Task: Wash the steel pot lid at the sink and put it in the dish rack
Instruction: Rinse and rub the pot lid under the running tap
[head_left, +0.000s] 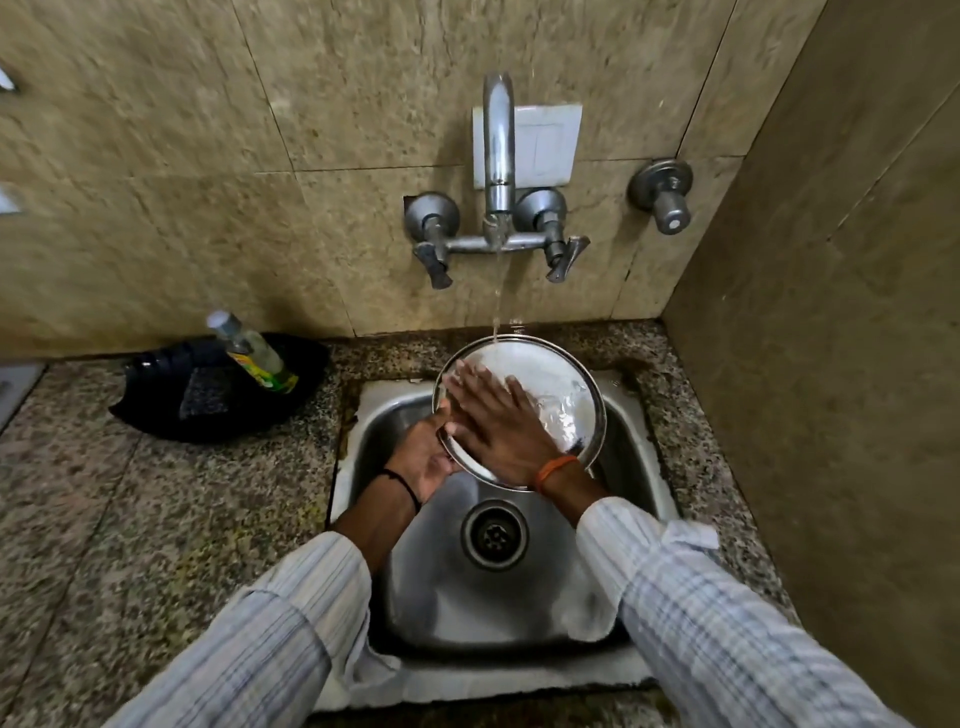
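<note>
Above the steel sink (631, 431), head view: the steel pot lid (558, 395) is held tilted under the stream from the wall tap (498, 150). Left hand (423, 457) grasps the lid's lower-left rim; right hand (498, 418) lies flat and unclenched on its wet face. Left of the sink, a soap bottle (254, 353) stands in a black tray (156, 410).

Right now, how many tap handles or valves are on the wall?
3. One handle left of the spout, one handle right of it, and a separate valve further right, near the corner. None seems hidden.
</note>
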